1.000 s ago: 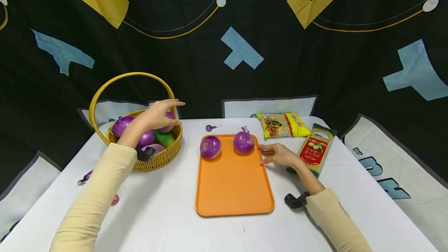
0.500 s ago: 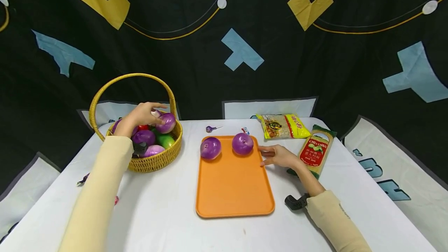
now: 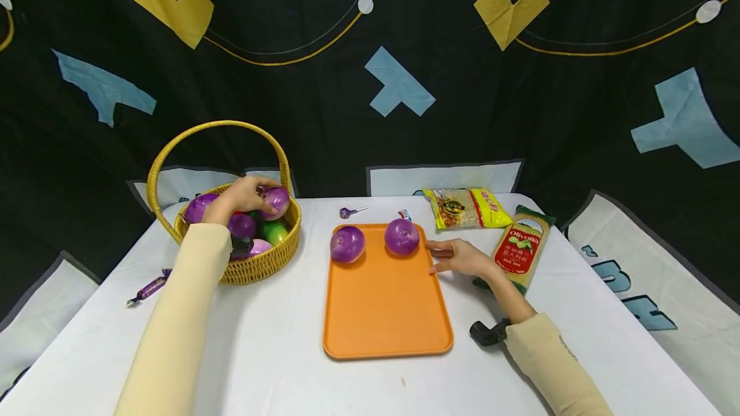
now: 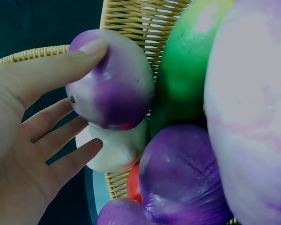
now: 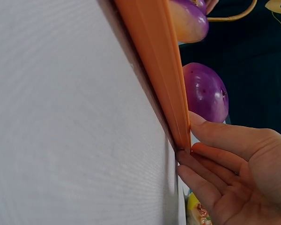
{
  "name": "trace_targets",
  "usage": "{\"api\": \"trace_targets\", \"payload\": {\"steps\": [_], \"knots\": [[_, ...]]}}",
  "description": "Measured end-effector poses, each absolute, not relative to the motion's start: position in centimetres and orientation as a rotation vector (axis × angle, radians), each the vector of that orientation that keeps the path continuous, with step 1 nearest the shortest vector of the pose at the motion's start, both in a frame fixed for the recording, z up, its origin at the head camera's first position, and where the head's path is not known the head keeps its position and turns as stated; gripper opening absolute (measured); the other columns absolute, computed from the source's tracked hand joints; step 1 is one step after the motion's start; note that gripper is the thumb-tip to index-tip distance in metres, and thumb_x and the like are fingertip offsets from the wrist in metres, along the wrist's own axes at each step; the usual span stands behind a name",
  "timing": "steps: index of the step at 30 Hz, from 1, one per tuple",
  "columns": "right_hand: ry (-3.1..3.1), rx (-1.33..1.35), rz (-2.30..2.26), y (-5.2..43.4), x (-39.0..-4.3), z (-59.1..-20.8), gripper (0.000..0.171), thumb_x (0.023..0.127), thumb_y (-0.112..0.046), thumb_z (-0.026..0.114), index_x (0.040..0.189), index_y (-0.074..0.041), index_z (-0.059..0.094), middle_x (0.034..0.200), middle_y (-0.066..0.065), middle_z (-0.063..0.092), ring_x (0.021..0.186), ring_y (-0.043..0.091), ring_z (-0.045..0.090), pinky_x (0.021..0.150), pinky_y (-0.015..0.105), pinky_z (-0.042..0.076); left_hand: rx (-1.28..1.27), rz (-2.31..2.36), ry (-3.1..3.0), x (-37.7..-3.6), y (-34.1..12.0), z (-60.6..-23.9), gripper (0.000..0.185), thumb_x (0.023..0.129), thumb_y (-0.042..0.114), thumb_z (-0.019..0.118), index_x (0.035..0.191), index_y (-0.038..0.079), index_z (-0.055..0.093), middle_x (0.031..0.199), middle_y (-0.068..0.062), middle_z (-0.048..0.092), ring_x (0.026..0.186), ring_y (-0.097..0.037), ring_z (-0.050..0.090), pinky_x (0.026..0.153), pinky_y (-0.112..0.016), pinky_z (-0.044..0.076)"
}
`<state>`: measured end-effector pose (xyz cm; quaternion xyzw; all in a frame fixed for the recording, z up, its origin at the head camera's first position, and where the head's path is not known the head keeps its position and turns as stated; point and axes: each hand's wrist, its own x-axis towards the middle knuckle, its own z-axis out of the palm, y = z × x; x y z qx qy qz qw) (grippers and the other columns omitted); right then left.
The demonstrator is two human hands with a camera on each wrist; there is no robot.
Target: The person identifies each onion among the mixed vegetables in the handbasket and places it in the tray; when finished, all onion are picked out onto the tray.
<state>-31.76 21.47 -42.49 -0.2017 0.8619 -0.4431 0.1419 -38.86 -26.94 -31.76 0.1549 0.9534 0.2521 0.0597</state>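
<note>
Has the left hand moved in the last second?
Yes. The left hand has dropped from above the basket rim down onto a purple onion inside it.

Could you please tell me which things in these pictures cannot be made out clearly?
- Basket contents, head view: partly hidden by the left hand and its sleeve.
- Pasta packet small print, head view: too small to read.
- Tray, right wrist view: seen edge-on and cut off by the frame; right hand touches its rim.
</note>
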Motion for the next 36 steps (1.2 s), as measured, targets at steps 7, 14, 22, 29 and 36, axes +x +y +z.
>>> {"api": "trace_targets", "payload": {"steps": [7, 14, 22, 29, 36], "knots": [[2.491, -0.604, -1.274, 21.7, -32.0, -42.6, 0.063, 0.087, -0.012, 0.072, 0.141, 0.004, 0.044, 0.144, 0.022, 0.043, 0.127, 0.036, 0.048, 0.102, 0.041, 0.042, 0.544, 0.718, 2.910, -38.5, -26.7, -32.1, 0.057, 0.089, 0.013, 0.068, 0.141, 0.001, 0.045, 0.133, -0.031, 0.047, 0.120, -0.047, 0.045, 0.103, -0.062, 0.034], [2.482, -0.618, -1.268, 21.7, -31.7, -42.7, 0.063, 0.087, -0.012, 0.072, 0.141, 0.004, 0.043, 0.144, 0.021, 0.043, 0.127, 0.036, 0.048, 0.103, 0.042, 0.041, 0.523, 0.784, 2.935, -37.3, -26.4, -31.9, 0.056, 0.091, 0.017, 0.066, 0.140, -0.001, 0.044, 0.131, -0.031, 0.049, 0.118, -0.047, 0.047, 0.100, -0.059, 0.039], [2.489, -0.631, -1.273, 21.6, -31.8, -42.3, 0.062, 0.088, -0.010, 0.071, 0.141, 0.005, 0.043, 0.143, 0.022, 0.043, 0.127, 0.036, 0.047, 0.103, 0.043, 0.040, 0.498, 0.932, 2.974, -35.2, -25.7, -30.9, 0.066, 0.091, 0.024, 0.068, 0.145, 0.004, 0.039, 0.137, -0.029, 0.045, 0.122, -0.046, 0.044, 0.102, -0.062, 0.035], [2.489, -0.614, -1.276, 21.5, -31.7, -42.2, 0.062, 0.087, -0.009, 0.072, 0.141, 0.004, 0.044, 0.144, 0.020, 0.044, 0.127, 0.036, 0.048, 0.103, 0.042, 0.040, 0.599, 1.030, 3.048, -32.0, -23.6, -31.0, 0.064, 0.089, 0.021, 0.070, 0.145, 0.006, 0.042, 0.136, -0.028, 0.047, 0.124, -0.045, 0.041, 0.101, -0.061, 0.037], [2.499, -0.613, -1.258, 21.5, -31.9, -42.2, 0.063, 0.087, -0.013, 0.072, 0.141, 0.004, 0.044, 0.144, 0.020, 0.043, 0.127, 0.035, 0.048, 0.103, 0.043, 0.040, 0.665, 1.143, 3.035, -29.1, -21.1, -31.1, 0.066, 0.084, 0.024, 0.076, 0.143, 0.012, 0.047, 0.135, -0.022, 0.050, 0.121, -0.042, 0.048, 0.101, -0.058, 0.039]]}}
